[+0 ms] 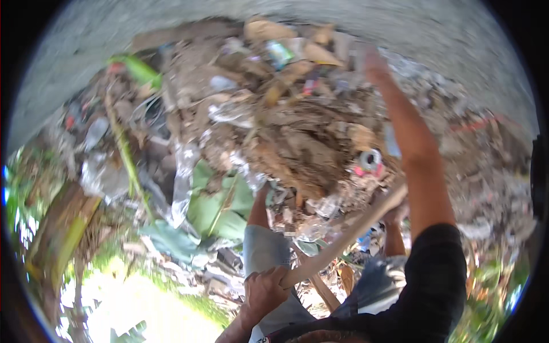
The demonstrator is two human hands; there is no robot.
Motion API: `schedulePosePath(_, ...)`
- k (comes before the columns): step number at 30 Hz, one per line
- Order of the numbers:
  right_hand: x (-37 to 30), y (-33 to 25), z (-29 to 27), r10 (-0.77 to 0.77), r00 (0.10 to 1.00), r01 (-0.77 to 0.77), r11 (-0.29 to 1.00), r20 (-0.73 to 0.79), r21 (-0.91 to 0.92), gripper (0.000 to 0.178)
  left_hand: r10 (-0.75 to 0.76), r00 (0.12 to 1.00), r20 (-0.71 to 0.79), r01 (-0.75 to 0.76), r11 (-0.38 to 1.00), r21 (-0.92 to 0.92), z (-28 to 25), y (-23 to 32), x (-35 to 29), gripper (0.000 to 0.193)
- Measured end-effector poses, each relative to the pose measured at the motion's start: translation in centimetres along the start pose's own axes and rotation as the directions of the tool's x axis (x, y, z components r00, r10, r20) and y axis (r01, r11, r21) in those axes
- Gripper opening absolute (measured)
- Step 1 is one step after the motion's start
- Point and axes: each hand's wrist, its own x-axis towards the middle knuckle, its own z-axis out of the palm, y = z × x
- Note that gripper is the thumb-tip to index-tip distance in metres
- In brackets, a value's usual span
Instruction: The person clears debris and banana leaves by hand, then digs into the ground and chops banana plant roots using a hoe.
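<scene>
My left hand (266,292) is wrapped round the lower end of a thick wooden handle (340,241). The handle slants up to the right, passing above my legs, and its far end near my right forearm is blurred, so the kind of tool does not show. My right arm stretches far forward, away from the handle. At its end my right hand (373,60) is smeared by motion over litter beside the grey wall, and its fingers cannot be made out. A heap of brown fibrous plant matter (309,148) lies in front of me.
Mixed rubbish covers the ground: a crumpled clear bag (106,174), a pink-and-white ring-shaped item (369,163) and cardboard pieces (266,30). Large green leaves (214,211) lie by my left foot. A grey wall (189,14) bounds the far side; a thick plant stem (60,240) stands left.
</scene>
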Motion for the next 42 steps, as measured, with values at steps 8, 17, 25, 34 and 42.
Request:
schedulePosePath(8, 0.7, -0.1, 3.6, 0.031, 0.985, -0.042, 0.997, -0.171, -0.063, 0.057, 0.052, 0.999, 0.007, -0.052, 0.999, -0.004, -0.6, -0.5, 0.0, 0.014)
schedulePosePath(17, -7.1, 3.5, 3.2, 0.202, 0.977, -0.186, 0.964, -0.073, 0.191, 0.050, 0.087, 0.996, 0.020, -0.087, 0.996, -0.026, 0.4, 2.6, -0.2, 0.013)
schedulePosePath(25, -17.7, 5.1, -0.5, 0.428, 0.900, -0.359, 0.833, -0.078, 0.421, 0.050, 0.100, 0.995, -0.002, -0.100, 0.995, -0.026, -0.7, 3.0, -1.9, 0.018)
schedulePosePath(34, -35.6, -29.9, -28.4, -0.552, 0.796, 0.187, -0.165, -0.248, 0.968, 0.073, 0.299, 0.950, -0.094, -0.308, 0.947, -0.094, 3.0, 4.7, -3.5, 0.040)
schedulePosePath(42, -44.8, -24.4, -34.8, -0.336, 0.840, 0.455, 0.006, -0.427, 0.891, 0.050, 0.203, 0.969, 0.138, -0.227, 0.956, 0.187, 0.3, 12.4, -3.9, 0.053)
